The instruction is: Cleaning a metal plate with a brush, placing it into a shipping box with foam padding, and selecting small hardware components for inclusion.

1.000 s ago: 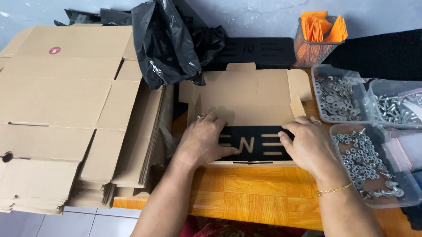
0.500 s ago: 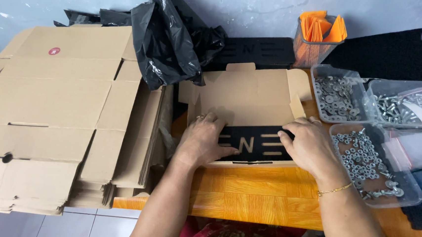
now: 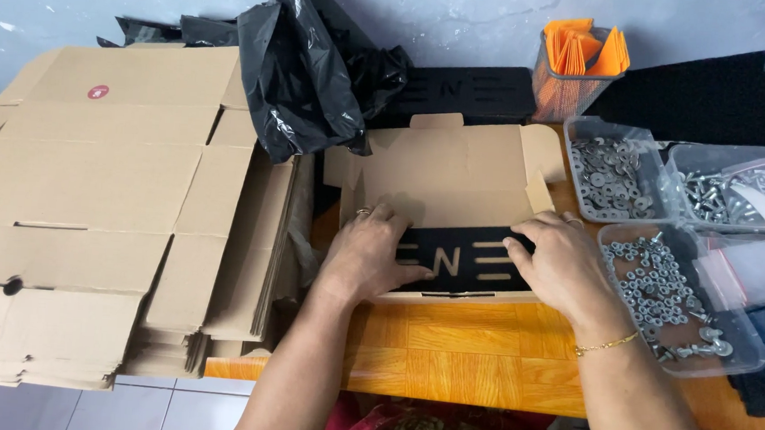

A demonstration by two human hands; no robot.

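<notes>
Plate (image 3: 460, 258) between both flat hands

Open brown carton (image 3: 457, 171) mid-table; flattened brown cartons (image 3: 88, 194) stacked left, seemingly red-stickered (image 3: 98, 92).

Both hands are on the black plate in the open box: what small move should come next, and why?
Probably press the black plate down flat into the box. The left hand and right hand rest on its two ends, it lies between the box walls, and the lid flap stands open behind, so seating it seems to come before closing.
</notes>
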